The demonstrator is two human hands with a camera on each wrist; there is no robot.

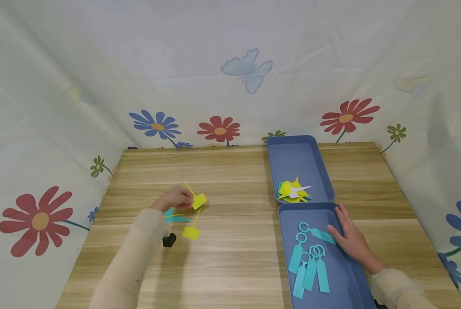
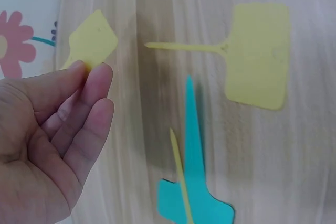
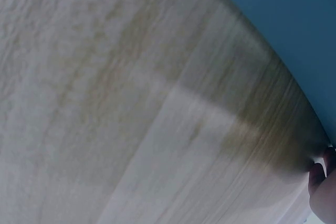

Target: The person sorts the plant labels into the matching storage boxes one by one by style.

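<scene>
My left hand (image 1: 176, 198) pinches a yellow T-shaped plant label (image 2: 94, 38) between thumb and fingertips, just above the table. Below it lie another yellow plant label (image 1: 191, 232) and a teal T-shaped plant label (image 2: 194, 182), with a thin yellow stem crossing the teal one. On the right, my right hand (image 1: 351, 238) rests on the rim of the near blue tray (image 1: 342, 274), fingers straight along its outer side and thumb over the inside. Several teal hook-topped tags (image 1: 310, 270) lie in that tray. In the right wrist view only some fingertips show by the tray's outer wall.
Behind the near tray stands a second blue tray (image 1: 297, 161), holding a pile of yellow, teal and white labels (image 1: 292, 191). A small black object (image 1: 169, 240) lies by my left forearm. Flowered cloth (image 1: 222, 86) surrounds the wooden table (image 1: 230, 171).
</scene>
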